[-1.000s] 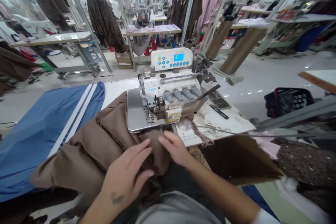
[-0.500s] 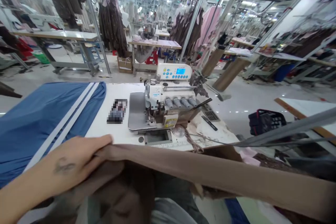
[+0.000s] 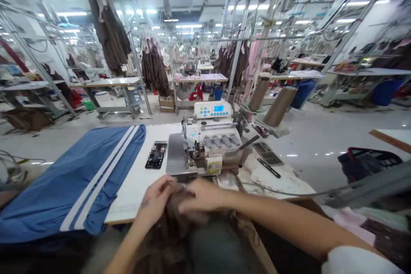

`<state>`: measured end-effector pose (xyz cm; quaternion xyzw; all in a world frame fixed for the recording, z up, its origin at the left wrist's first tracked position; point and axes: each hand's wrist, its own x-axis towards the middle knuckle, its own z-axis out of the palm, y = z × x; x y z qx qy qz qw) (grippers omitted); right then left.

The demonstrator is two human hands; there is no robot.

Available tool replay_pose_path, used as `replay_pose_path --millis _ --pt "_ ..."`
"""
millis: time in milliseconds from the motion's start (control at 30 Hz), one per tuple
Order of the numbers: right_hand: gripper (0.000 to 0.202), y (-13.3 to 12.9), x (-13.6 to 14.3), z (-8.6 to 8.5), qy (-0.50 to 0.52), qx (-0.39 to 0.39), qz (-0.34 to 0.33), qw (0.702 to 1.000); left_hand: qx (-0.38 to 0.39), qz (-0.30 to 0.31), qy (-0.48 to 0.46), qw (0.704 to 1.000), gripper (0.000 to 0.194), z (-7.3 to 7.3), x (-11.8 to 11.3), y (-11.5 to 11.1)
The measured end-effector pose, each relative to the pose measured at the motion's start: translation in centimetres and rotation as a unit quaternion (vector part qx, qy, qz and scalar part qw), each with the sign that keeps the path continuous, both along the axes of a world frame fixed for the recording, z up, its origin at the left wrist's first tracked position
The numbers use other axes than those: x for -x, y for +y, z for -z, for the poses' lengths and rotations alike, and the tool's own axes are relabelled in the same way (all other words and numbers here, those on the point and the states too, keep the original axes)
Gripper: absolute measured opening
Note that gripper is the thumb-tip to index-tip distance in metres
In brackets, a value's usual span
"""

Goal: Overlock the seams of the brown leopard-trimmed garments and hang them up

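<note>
Both hands are close together at the front edge of the sewing table, below an overlock sewing machine (image 3: pixel 212 141). My left hand (image 3: pixel 157 199) pinches the upper edge of a brown fabric piece (image 3: pixel 175 209). My right hand (image 3: pixel 204 197), somewhat blurred, grips the same fabric just to the right. Its fingertips are partly hidden in the cloth. The rest of the fabric hangs down toward my lap, dark and smeared by motion. Just behind my hands lies the machine's metal plate (image 3: pixel 176 156).
Blue cloth with white stripes (image 3: pixel 83 171) covers the table's left side. A phone (image 3: pixel 156 156) lies beside the machine. Black tweezers (image 3: pixel 269 168) rest at the right, near brown thread cones (image 3: pixel 279 106). A dark basket (image 3: pixel 369 167) stands on the floor at right.
My right hand has come into view and holds the fabric beside my left. The stretched brown strip is now gathered between both hands, nearer the machine. The view has tilted up.
</note>
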<state>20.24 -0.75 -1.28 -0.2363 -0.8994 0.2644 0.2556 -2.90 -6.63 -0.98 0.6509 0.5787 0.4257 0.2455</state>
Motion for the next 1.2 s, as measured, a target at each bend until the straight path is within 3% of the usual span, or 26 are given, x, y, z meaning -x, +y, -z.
replay_pose_path --millis 33,67,100,167,200,267,333,400,500,600,700,767,867,967,1033,1100,1200 --pt "0.049 -0.4 -0.2 1.1 -0.030 0.049 -0.068 0.996 -0.017 -0.034 0.016 0.999 0.032 0.3 0.9 1.0" --pt "0.044 -0.7 -0.5 2.4 -0.044 0.152 -0.145 0.977 -0.036 -0.066 0.031 0.997 0.029 0.4 2.1 1.7" --pt "0.042 -0.8 -0.7 3.7 -0.019 0.238 -0.159 0.958 -0.058 -0.097 0.041 0.993 0.028 0.3 3.3 2.1" --pt "0.047 -0.6 -0.9 5.9 0.090 0.353 -0.070 0.929 -0.102 -0.135 0.067 0.983 0.030 -0.2 4.5 2.4" --pt "0.052 -0.4 -0.7 6.7 0.151 0.367 0.005 0.918 -0.117 -0.130 0.083 0.981 0.031 -0.3 4.2 2.4" --pt "0.055 0.1 -0.1 7.9 0.233 0.357 0.104 0.899 -0.131 -0.074 0.122 0.981 0.030 0.2 2.2 2.3" --pt "0.051 0.3 0.6 8.6 0.283 0.353 0.132 0.882 -0.141 -0.018 0.162 0.976 0.031 1.4 -0.4 2.5" --pt "0.044 0.3 1.3 9.1 0.332 0.357 0.148 0.861 -0.154 -0.008 0.178 0.972 0.035 2.6 -2.2 3.2" --pt "0.035 0.0 1.5 9.6 0.357 0.358 0.161 0.848 -0.139 -0.021 0.139 0.980 0.029 3.2 -2.4 4.6" --pt "0.024 -0.5 0.8 9.6 0.354 0.331 0.188 0.854 -0.121 -0.024 0.090 0.988 0.016 2.6 -1.2 5.1" --pt "0.015 -1.5 -0.3 9.1 0.376 0.238 0.211 0.870 -0.189 -0.032 0.051 0.980 0.005 1.6 -0.7 4.2" --pt "0.022 -2.2 -0.6 8.7 0.366 0.205 0.172 0.891 -0.230 0.003 0.041 0.972 0.007 0.8 -1.3 3.6" --pt "0.038 -3.1 -0.2 8.5 0.292 0.254 0.113 0.915 -0.214 0.059 0.132 0.966 0.005 -0.1 -3.3 3.9" --pt "0.040 -3.3 0.5 8.7 0.223 0.264 0.149 0.927 -0.184 0.029 0.185 0.965 0.001 -0.5 -4.6 4.9" --pt "0.044 -3.2 0.6 9.0 0.235 0.220 0.189 0.928 -0.175 0.016 0.173 0.969 0.004 -0.5 -4.7 5.2" --pt "0.031 -3.0 0.5 9.2 0.262 0.180 0.217 0.923 -0.162 0.025 0.172 0.971 0.008 -0.5 -4.4 5.1" --pt "0.032 -2.7 0.1 9.4 0.236 0.200 0.196 0.931 -0.132 0.040 0.190 0.972 0.014 -0.6 -3.8 5.0"
